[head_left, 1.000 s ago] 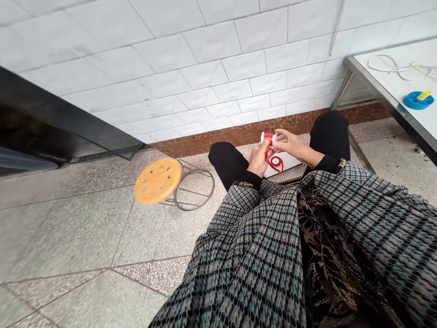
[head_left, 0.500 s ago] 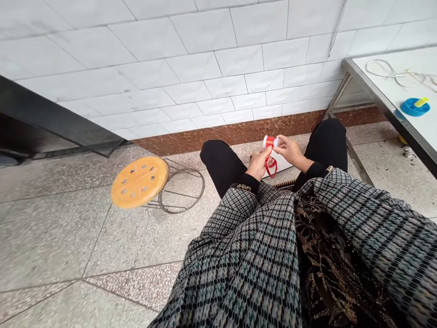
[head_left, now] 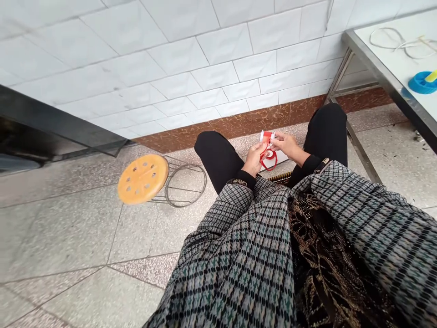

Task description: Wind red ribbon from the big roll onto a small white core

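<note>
Between my knees, a white-rimmed spool wound with red ribbon (head_left: 267, 137) is held up by both hands. My right hand (head_left: 285, 144) grips the spool's right end with its fingertips. My left hand (head_left: 254, 157) is closed on the red ribbon (head_left: 271, 167) just below the spool, thumb and fingers pinched together. A loop of the ribbon hangs under the hands. Behind the loop is a white flat surface (head_left: 282, 157), with a small red round shape seen through the loop.
An orange round stool (head_left: 142, 179) with wire legs lies on the floor at left. At right stands a metal-edged table (head_left: 378, 57) bearing a white cable (head_left: 389, 37) and a blue round object (head_left: 422, 83) with a yellow piece. A tiled wall is ahead.
The view has shifted a little. The hands still hold the spool and ribbon, and the hanging loop looks wider and sits further right relative to my left hand.
</note>
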Tool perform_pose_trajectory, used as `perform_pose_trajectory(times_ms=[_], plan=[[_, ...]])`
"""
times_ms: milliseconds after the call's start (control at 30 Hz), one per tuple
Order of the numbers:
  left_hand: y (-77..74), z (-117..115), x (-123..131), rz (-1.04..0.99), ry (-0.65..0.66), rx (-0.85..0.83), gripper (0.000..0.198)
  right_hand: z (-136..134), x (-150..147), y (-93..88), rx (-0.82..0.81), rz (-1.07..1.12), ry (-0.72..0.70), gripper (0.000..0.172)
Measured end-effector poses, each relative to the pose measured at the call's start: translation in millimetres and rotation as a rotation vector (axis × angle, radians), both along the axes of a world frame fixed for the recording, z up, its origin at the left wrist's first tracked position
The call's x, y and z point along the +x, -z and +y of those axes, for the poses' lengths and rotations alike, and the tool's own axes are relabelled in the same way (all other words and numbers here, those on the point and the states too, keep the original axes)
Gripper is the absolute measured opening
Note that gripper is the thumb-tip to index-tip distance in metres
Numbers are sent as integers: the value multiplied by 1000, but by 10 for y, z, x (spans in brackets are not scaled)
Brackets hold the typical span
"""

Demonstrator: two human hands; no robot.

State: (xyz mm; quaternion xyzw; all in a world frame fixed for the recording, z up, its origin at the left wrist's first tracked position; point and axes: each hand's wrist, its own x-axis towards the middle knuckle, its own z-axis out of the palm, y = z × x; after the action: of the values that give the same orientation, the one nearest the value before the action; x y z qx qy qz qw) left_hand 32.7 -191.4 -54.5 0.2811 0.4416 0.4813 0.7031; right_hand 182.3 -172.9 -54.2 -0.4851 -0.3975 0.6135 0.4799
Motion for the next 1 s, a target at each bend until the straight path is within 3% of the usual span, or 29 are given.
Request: perform_pose_trajectory(times_ms=[267, 567, 833, 1000], plan=[[64, -25, -19, 59, 46, 68, 24, -35, 17, -91, -55, 60, -38, 4], [69, -59, -30, 35, 35, 84, 21, -43, -4, -50, -112, 14, 3, 8], [63, -69, -12, 23, 78, -3, 23, -100, 3, -60, -276, 179, -46, 29], [67, -69, -19, 106, 49, -10, 31, -69, 20, 12, -313, 234, -73, 32]])
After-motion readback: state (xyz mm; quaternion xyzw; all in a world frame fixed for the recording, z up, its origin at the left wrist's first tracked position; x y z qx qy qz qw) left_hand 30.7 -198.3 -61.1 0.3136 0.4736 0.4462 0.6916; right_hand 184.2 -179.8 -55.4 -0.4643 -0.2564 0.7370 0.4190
